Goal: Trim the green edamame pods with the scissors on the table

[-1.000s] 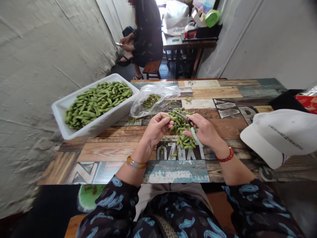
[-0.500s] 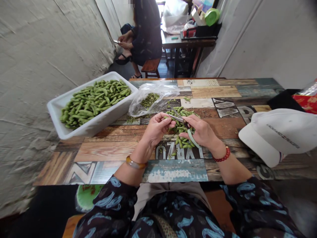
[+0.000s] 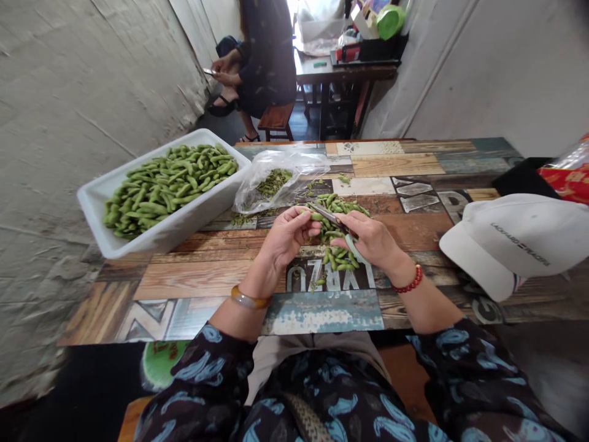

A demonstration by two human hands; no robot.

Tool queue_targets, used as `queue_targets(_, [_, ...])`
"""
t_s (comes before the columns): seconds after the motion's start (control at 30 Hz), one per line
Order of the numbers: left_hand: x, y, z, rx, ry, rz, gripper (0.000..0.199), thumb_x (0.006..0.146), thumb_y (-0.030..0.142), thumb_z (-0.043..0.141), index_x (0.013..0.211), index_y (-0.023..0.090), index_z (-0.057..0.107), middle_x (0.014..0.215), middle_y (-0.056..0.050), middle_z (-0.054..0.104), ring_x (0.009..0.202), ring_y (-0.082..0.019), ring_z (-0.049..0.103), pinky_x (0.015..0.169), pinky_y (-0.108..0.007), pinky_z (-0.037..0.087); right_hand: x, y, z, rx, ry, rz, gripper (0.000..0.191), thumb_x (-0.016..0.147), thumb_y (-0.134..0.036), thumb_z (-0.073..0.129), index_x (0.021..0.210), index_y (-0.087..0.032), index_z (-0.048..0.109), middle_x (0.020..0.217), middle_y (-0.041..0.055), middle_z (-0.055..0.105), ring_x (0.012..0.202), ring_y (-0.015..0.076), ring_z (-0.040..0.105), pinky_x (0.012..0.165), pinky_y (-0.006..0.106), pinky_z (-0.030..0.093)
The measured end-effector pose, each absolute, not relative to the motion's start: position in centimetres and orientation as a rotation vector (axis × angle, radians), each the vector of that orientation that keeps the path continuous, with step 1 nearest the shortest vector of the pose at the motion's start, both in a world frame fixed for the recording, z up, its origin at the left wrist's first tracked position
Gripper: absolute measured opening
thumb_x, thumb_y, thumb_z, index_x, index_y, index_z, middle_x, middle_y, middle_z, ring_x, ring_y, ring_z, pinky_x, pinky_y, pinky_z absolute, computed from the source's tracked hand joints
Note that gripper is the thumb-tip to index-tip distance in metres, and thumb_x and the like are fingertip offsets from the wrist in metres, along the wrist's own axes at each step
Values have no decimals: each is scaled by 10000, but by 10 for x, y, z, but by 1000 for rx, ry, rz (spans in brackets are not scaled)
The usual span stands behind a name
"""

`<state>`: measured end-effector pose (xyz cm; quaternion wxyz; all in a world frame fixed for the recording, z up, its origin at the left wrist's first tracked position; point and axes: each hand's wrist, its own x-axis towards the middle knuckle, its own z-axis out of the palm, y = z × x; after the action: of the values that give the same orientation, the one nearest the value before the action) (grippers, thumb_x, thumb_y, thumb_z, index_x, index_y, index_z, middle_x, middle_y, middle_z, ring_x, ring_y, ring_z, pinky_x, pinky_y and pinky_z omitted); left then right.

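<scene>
Between the thumb and fingers of my left hand (image 3: 289, 236) is a green edamame pod (image 3: 316, 217). My right hand (image 3: 370, 239) grips a pair of scissors (image 3: 353, 247) by pale green handles, and the blades reach left to the pod, looking nearly closed. Under and behind both hands lies a loose pile of edamame pods (image 3: 341, 259) on the patterned table (image 3: 184, 279). Just beyond my left hand is a clear plastic bag (image 3: 304, 164) with green trimmings (image 3: 275, 182) in it. My fingers partly hide the pile.
A white tub (image 3: 184, 230) heaped with edamame pods stands at the left by the wall. On the right are a white cap (image 3: 515, 242), a black container (image 3: 518, 178) and a red package (image 3: 570, 175). Beyond the table a person (image 3: 267, 55) sits on a wooden stool (image 3: 276, 116).
The scissor blades were apart and now look nearly together at the pod. More of the pod shows beyond my left fingers. The whole view has shifted slightly.
</scene>
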<state>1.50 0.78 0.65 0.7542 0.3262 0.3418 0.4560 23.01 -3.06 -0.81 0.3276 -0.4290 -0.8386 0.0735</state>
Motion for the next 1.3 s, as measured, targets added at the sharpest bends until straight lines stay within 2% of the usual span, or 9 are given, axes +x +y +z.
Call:
queue_targets(0.13, [7,13,13,807,778,1050,167,758,209,693,855,157,567,752,1,665,686,-132,678,715,-306,593,235,-28,-9,-1212,-2115,125,506,914,-539,584,1275,-185,589,990,114,677,873,249,657,752,355,556])
queue_targets(0.23, [5,15,11,971,874,980,107,769,203,595,868,176,569,631,50,544,528,-100,548,602,-273,537,238,-26,-10,-1245,-2066,97,537,899,-574,585,1259,-175,600,988,119,677,901,261,660,787,363,555])
queue_targets(0.33, [8,14,4,1436,1087,889,47,753,191,610,796,172,611,584,48,476,517,-98,443,576,-236,434,239,-25,-11,-1253,-2057,114,556,889,-600,579,1257,-184,602,983,117,677,918,268,660,797,372,558])
queue_targets(0.47, [12,13,-9,2045,1304,718,93,695,185,732,738,179,649,680,-6,548,659,-156,503,662,-270,403,239,-23,-13,-1256,-2050,126,563,876,-616,582,1252,-197,609,950,106,670,880,267,657,800,391,564])
queue_targets(0.6, [12,13,-18,2257,1312,621,71,768,205,682,832,189,710,810,-55,617,735,-188,560,668,-283,400,239,-22,-16,-1242,-2057,132,558,873,-603,596,1264,-205,603,969,103,673,895,267,661,821,394,563])
queue_targets(0.7, [12,14,-18,2235,1312,682,111,802,213,639,829,184,743,846,-70,641,734,-182,568,668,-287,401,239,-22,-17,-1237,-2060,137,545,873,-585,611,1261,-202,601,988,107,680,905,267,664,818,389,559])
queue_targets(0.83, [11,16,-11,1870,1202,897,84,766,225,681,747,155,723,737,-33,646,687,-145,550,676,-264,408,239,-22,-15,-1219,-2059,137,534,876,-565,624,1253,-188,600,965,102,679,874,261,658,780,381,556])
queue_targets(1.07, [13,9,3,1236,884,1017,242,715,351,778,750,153,644,582,49,511,559,-73,425,570,-204,356,236,-26,-11,-1178,-2136,226,544,859,-544,662,1284,-214,584,980,89,657,787,228,630,729,377,560])
queue_targets(1.3, [16,5,2,1325,820,1008,230,766,382,758,807,161,708,681,11,612,670,-108,524,635,-210,409,229,-31,-5,-1095,-2202,300,590,842,-541,682,1330,-236,549,1053,97,640,818,229,622,733,377,560])
